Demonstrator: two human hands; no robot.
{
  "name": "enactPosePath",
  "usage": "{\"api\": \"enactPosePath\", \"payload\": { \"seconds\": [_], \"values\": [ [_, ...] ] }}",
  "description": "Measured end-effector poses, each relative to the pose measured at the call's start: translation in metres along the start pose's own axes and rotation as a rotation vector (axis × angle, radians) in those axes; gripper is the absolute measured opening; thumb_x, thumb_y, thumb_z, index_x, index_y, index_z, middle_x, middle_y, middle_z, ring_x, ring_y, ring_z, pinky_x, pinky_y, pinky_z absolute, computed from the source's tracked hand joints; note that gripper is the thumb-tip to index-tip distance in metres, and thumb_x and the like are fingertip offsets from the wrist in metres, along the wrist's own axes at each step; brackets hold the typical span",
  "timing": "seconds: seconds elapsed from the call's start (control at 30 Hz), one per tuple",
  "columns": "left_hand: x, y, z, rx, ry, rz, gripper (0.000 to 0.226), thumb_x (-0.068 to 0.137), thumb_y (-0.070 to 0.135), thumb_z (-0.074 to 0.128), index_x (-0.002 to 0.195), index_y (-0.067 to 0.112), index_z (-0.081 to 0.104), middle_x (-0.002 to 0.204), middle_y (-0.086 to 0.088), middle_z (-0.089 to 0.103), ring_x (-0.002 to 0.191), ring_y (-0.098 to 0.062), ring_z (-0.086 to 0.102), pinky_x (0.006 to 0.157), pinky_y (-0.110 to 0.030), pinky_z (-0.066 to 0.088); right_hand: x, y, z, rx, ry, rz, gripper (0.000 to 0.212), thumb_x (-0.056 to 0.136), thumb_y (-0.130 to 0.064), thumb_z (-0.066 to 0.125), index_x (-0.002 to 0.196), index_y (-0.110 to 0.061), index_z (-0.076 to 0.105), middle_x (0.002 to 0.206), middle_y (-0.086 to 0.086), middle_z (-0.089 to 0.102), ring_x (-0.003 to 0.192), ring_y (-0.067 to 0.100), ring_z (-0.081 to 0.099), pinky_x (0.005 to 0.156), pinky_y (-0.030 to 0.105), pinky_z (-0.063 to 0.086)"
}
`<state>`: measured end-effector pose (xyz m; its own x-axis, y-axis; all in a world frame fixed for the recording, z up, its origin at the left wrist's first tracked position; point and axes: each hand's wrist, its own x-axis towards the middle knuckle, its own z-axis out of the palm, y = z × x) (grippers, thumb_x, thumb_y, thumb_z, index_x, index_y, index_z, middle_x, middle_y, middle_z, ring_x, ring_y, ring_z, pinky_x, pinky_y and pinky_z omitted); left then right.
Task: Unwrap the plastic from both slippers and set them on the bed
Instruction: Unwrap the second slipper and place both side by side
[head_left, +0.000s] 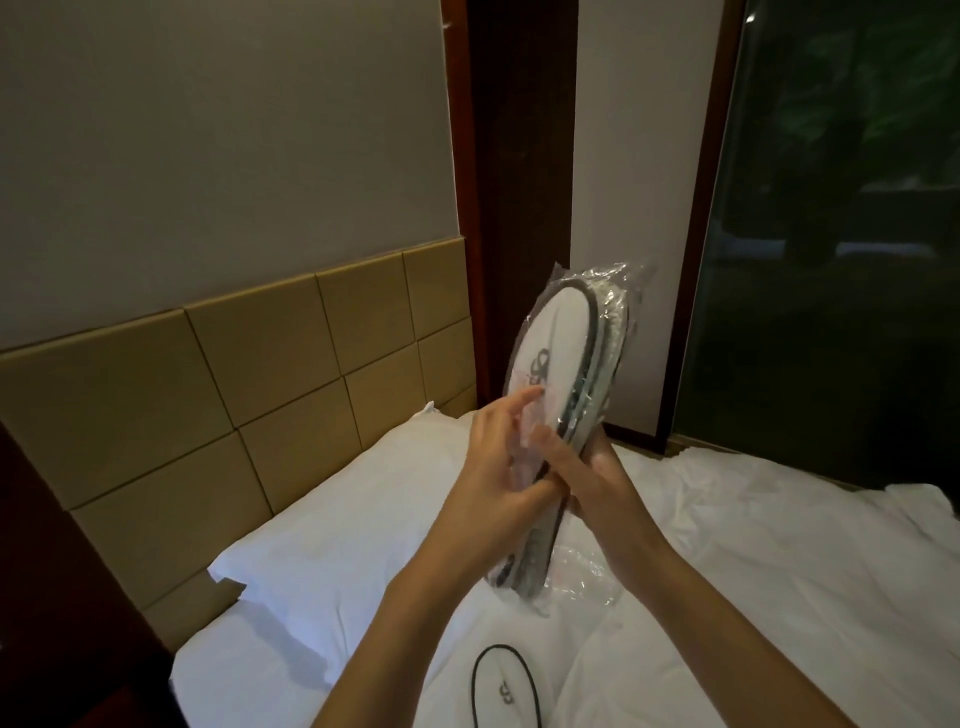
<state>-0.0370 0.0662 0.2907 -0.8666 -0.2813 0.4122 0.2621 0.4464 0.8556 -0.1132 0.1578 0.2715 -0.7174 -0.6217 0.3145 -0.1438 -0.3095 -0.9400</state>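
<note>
A white slipper with a dark rim and a dark logo (558, 353) stands nearly upright in the air above the bed, still inside a clear plastic bag (618, 291). My right hand (597, 478) grips its lower middle from the right side. My left hand (498, 467) pinches the plastic on the slipper's front face, fingers partly spread. Loose plastic (582, 577) hangs crumpled below the slipper's lower end. A second white slipper (506, 691), bare of plastic, lies flat on the white sheet at the bottom of the view, partly cut off.
The bed (753, 571) has a rumpled white sheet, and a white pillow (337, 525) lies at the left against a tan padded headboard (208, 389). A dark wooden post (519, 182) and a dark glass door (841, 234) stand behind.
</note>
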Motion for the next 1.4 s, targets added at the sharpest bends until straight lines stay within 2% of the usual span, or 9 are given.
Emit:
{"api": "enactPosePath", "payload": {
  "seconds": [0.1, 0.2, 0.33, 0.53, 0.73, 0.87, 1.07, 1.27, 1.4],
  "values": [
    [-0.003, -0.001, -0.001, 0.018, -0.042, 0.017, 0.067, 0.087, 0.026, 0.065, 0.140, 0.042, 0.027, 0.143, 0.014, 0.026, 0.126, -0.006, 0.040, 0.073, -0.003, 0.045, 0.002, 0.002, 0.002, 0.035, 0.039, -0.006, 0.072, 0.070, -0.056, 0.070, 0.135, -0.044, 0.043, 0.126, -0.014, 0.061, 0.110, 0.010, 0.064, 0.082, 0.032, 0.059],
    [-0.006, -0.001, -0.007, 0.051, -0.057, 0.026, 0.066, 0.086, 0.035, 0.064, 0.141, 0.042, 0.028, 0.147, 0.017, 0.024, 0.131, -0.003, 0.035, 0.079, -0.001, 0.043, 0.007, 0.005, -0.002, 0.030, 0.129, 0.003, 0.051, 0.082, -0.043, 0.066, 0.131, -0.042, 0.051, 0.124, -0.013, 0.063, 0.112, 0.015, 0.062, 0.086, 0.039, 0.058],
    [-0.007, 0.005, -0.018, 0.072, -0.010, 0.034, 0.060, 0.084, 0.040, 0.063, 0.138, 0.038, 0.036, 0.145, 0.016, 0.034, 0.129, -0.003, 0.039, 0.086, -0.008, 0.041, 0.019, -0.003, -0.009, 0.138, 0.112, 0.058, 0.033, 0.086, -0.033, 0.066, 0.118, -0.038, 0.064, 0.113, -0.008, 0.071, 0.104, 0.017, 0.068, 0.076, 0.033, 0.059],
    [-0.013, 0.017, -0.040, -0.017, 0.149, 0.039, 0.045, 0.088, 0.025, 0.063, 0.130, 0.028, 0.048, 0.135, 0.006, 0.051, 0.121, -0.010, 0.051, 0.097, -0.038, 0.050, 0.038, -0.023, -0.005, 0.299, 0.119, 0.051, 0.030, 0.082, -0.029, 0.068, 0.111, -0.022, 0.069, 0.107, 0.004, 0.074, 0.098, 0.022, 0.071, 0.080, 0.038, 0.059],
    [-0.020, 0.013, -0.058, 0.068, 0.285, -0.038, 0.039, 0.091, 0.022, 0.059, 0.129, 0.025, 0.050, 0.135, 0.005, 0.051, 0.124, -0.010, 0.048, 0.097, -0.028, 0.044, 0.045, -0.035, -0.005, 0.401, 0.180, 0.081, 0.036, 0.084, -0.028, 0.067, 0.118, -0.015, 0.067, 0.113, 0.009, 0.072, 0.104, 0.026, 0.068, 0.086, 0.040, 0.057],
    [-0.026, 0.008, -0.059, 0.102, 0.199, -0.119, 0.032, 0.094, 0.023, 0.055, 0.126, 0.019, 0.056, 0.123, 0.004, 0.062, 0.110, -0.010, 0.059, 0.087, -0.024, 0.049, 0.042, -0.035, -0.012, 0.444, 0.220, 0.099, 0.029, 0.086, -0.026, 0.065, 0.113, -0.016, 0.068, 0.113, 0.010, 0.072, 0.106, 0.027, 0.067, 0.091, 0.043, 0.055],
    [-0.032, 0.004, -0.050, 0.028, 0.106, -0.189, 0.020, 0.096, 0.020, 0.051, 0.111, 0.021, 0.063, 0.099, 0.000, 0.071, 0.083, -0.008, 0.070, 0.061, -0.019, 0.053, 0.030, -0.023, -0.035, 0.421, 0.224, 0.128, 0.021, 0.088, -0.031, 0.061, 0.106, -0.023, 0.069, 0.096, 0.003, 0.076, 0.100, 0.026, 0.068, 0.086, 0.046, 0.057],
    [-0.039, 0.002, -0.044, -0.027, 0.095, -0.220, 0.019, 0.095, 0.013, 0.051, 0.107, 0.012, 0.066, 0.082, -0.002, 0.071, 0.064, -0.011, 0.069, 0.046, -0.017, 0.047, 0.018, -0.011, -0.055, 0.450, 0.246, 0.129, 0.023, 0.089, -0.033, 0.059, 0.106, -0.023, 0.069, 0.091, 0.003, 0.077, 0.085, 0.021, 0.073, 0.070, 0.040, 0.059],
    [-0.040, 0.004, -0.043, -0.054, 0.064, -0.239, 0.019, 0.095, 0.013, 0.052, 0.103, 0.012, 0.069, 0.074, -0.001, 0.070, 0.057, -0.010, 0.065, 0.045, -0.017, 0.046, 0.013, -0.008, -0.062, 0.484, 0.253, 0.114, 0.031, 0.090, -0.033, 0.057, 0.116, -0.020, 0.066, 0.102, 0.007, 0.075, 0.096, 0.025, 0.071, 0.078, 0.044, 0.059]
  ]
}}
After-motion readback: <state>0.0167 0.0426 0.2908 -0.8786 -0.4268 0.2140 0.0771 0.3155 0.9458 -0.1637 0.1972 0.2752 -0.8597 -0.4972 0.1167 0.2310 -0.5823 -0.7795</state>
